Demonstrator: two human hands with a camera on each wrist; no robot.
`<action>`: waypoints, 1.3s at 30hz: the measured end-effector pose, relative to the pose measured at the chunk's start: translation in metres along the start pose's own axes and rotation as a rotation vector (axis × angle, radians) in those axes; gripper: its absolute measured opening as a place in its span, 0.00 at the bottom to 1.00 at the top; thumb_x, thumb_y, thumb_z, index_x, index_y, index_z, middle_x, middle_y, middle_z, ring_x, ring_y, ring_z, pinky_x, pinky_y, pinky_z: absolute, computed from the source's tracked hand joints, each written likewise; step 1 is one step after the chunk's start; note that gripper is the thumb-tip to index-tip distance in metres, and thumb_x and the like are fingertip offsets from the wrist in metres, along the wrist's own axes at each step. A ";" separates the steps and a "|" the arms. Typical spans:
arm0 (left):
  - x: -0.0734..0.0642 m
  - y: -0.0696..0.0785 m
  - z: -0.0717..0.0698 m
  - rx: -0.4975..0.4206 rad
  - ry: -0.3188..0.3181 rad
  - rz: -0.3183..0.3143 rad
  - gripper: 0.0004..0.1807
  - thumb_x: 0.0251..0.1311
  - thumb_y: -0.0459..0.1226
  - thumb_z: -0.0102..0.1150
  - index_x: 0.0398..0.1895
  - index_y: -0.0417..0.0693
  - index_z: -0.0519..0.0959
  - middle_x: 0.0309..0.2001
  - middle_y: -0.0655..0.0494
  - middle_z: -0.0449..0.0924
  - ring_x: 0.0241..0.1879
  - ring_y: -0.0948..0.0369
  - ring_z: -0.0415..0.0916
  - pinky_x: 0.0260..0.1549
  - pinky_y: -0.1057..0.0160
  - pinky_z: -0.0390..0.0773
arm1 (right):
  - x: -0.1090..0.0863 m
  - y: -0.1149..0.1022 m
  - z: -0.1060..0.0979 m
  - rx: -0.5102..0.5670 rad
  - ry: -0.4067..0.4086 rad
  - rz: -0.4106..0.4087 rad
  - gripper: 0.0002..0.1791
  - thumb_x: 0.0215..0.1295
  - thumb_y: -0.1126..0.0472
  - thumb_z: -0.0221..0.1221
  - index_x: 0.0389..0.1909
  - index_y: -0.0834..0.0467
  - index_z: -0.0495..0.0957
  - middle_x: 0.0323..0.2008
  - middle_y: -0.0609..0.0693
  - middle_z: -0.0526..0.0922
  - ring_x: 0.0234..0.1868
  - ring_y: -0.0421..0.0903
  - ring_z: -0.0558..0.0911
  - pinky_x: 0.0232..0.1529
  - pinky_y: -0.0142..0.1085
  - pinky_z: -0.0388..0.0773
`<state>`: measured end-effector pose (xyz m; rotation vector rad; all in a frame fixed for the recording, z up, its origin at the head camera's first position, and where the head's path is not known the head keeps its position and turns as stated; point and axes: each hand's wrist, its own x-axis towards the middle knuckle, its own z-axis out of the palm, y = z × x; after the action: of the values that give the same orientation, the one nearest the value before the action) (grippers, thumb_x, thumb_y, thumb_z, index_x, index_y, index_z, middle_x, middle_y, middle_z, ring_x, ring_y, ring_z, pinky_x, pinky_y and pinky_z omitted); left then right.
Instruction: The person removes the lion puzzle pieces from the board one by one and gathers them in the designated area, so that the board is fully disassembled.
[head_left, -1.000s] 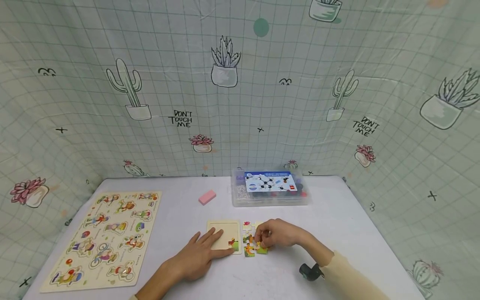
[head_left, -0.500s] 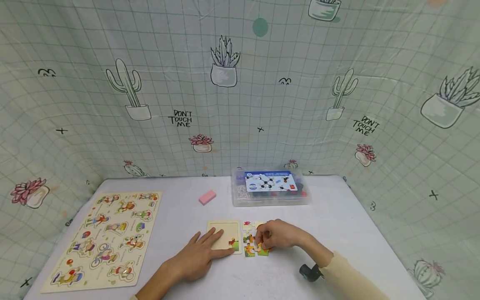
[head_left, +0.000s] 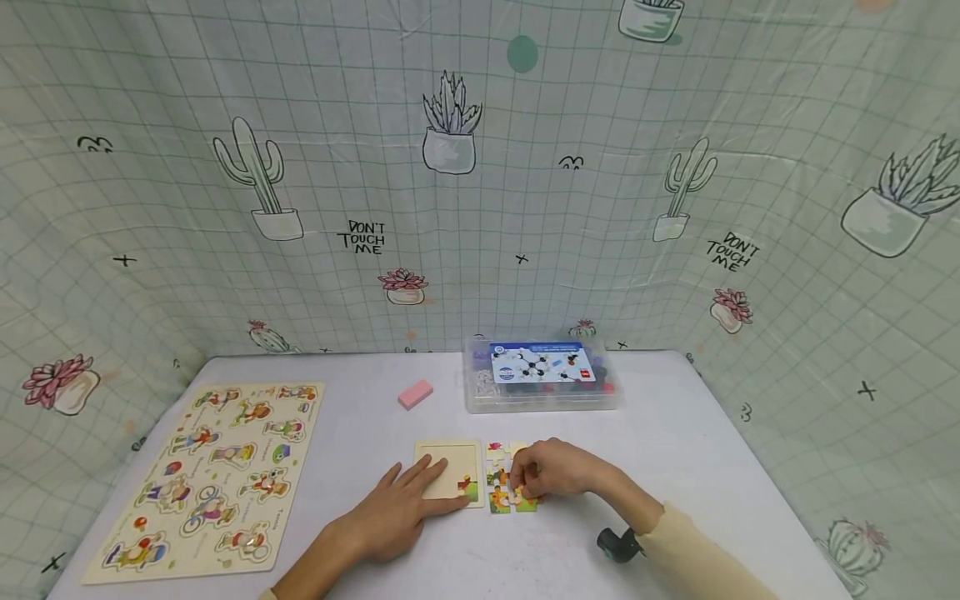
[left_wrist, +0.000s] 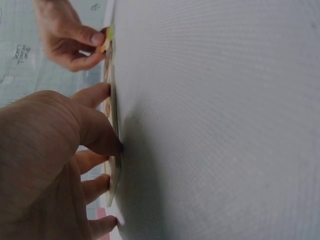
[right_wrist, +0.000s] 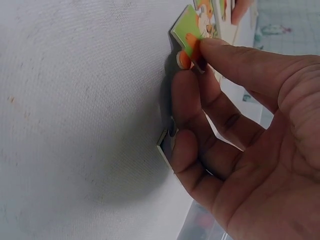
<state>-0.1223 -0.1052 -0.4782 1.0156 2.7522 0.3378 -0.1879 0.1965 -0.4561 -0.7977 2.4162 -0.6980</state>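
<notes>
Fingers spread, my left hand [head_left: 393, 512] rests on a small wooden puzzle tray [head_left: 448, 458]. One picture piece [head_left: 468, 490] lies in the tray's near right corner, beside the thumb. Just right of the tray, my right hand [head_left: 558, 465] pinches a green-and-orange jigsaw piece [right_wrist: 188, 31] between thumb and fingers, low over the table. More jigsaw pieces [head_left: 498, 500] lie in a block between tray and right hand, partly hidden by its fingers. Under the curled lower fingers in the right wrist view, another piece [right_wrist: 166, 145] shows its edge.
At the left lies a large wooden board [head_left: 251, 479] with colourful figures. A pink block [head_left: 415, 394] sits behind the tray. Farther back stands a clear plastic box [head_left: 540, 398] with a blue-and-white label. A patterned cloth hangs behind the table.
The green piece at my right fingertips has turned slightly and shifted a little to the right, squarer to the block. My left hand has stayed on the tray.
</notes>
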 end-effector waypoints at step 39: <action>0.000 0.000 0.000 0.001 0.018 0.014 0.36 0.65 0.29 0.52 0.68 0.80 0.72 0.76 0.47 0.60 0.76 0.44 0.54 0.67 0.34 0.59 | 0.012 -0.012 -0.001 -0.040 0.009 -0.011 0.08 0.66 0.65 0.62 0.40 0.50 0.86 0.28 0.38 0.79 0.29 0.34 0.73 0.34 0.30 0.71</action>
<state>-0.1220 -0.1049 -0.4786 1.0372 2.7629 0.3491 -0.1920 0.1805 -0.4517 -0.8258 2.4431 -0.6607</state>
